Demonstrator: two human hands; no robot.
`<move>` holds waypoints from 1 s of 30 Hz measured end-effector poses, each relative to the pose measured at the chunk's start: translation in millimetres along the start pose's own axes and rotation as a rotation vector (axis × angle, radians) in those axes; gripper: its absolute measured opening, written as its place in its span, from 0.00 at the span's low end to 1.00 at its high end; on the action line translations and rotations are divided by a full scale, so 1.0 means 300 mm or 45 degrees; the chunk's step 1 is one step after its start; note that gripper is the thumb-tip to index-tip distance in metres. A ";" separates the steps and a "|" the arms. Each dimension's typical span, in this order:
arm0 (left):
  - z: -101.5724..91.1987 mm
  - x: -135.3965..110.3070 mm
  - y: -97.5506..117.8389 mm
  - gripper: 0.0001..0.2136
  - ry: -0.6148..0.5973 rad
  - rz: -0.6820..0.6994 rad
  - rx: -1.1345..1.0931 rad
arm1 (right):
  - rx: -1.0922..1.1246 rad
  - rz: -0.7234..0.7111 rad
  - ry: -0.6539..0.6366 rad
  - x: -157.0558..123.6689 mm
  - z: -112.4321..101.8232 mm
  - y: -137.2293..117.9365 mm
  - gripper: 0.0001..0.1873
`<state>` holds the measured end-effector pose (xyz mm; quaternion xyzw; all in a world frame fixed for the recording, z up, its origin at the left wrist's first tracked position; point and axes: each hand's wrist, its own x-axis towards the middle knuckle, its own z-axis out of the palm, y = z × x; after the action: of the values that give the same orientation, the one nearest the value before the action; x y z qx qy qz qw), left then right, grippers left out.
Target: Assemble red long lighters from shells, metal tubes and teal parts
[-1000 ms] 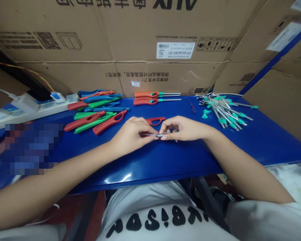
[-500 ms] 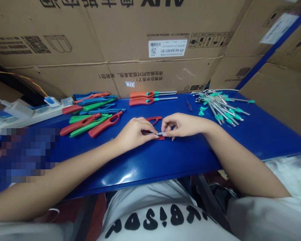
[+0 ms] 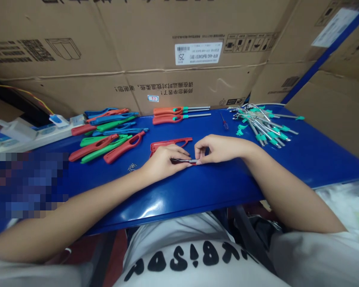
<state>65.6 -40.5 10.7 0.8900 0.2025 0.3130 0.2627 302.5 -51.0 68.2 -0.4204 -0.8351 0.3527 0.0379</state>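
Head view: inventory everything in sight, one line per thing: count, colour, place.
Tabletop: one, blue, across the middle.
Cardboard: at least one panel, brown, behind the tabletop.
Labels: at least three, white, on the cardboard.
Power strip: one, white, left.
Handle shells: several, red, green, blue and orange, heaped left.
Lighters: two, orange-red, teal and silver, back middle.
Screwdriver: one, dark handle, right of the lighters.
Metal tubes: many, silver with teal pieces, heaped right.
Thin scraps: several, pale, left of centre.
Loose shell: at least one, red, centre.
Silver part: one, silver-grey, centre.
Shirt: one, pale with black lettering, bottom.
Left hand: one, bare, left end of the silver part.
Right hand: one, bare, its right end.
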 end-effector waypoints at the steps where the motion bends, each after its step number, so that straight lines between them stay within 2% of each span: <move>1: 0.000 -0.001 -0.001 0.08 -0.004 0.002 0.010 | 0.000 -0.001 0.002 -0.001 -0.001 0.001 0.08; 12: 0.016 0.004 0.022 0.07 -0.052 0.121 0.178 | -0.085 0.049 -0.046 -0.019 -0.016 -0.009 0.06; 20: 0.029 -0.003 0.018 0.08 -0.062 0.092 0.211 | -0.162 0.084 -0.011 -0.022 -0.008 -0.017 0.04; 26: 0.033 -0.004 0.019 0.08 -0.064 0.008 0.203 | -0.376 0.136 0.055 -0.019 0.017 -0.035 0.02; 30: 0.038 -0.008 0.013 0.08 -0.055 0.017 0.200 | -0.590 0.185 0.101 -0.022 0.039 -0.065 0.03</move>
<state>72.1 -48.6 4.4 0.9157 0.2146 0.2788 0.1943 289.3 -70.1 73.2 -0.4904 -0.8591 0.1370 -0.0523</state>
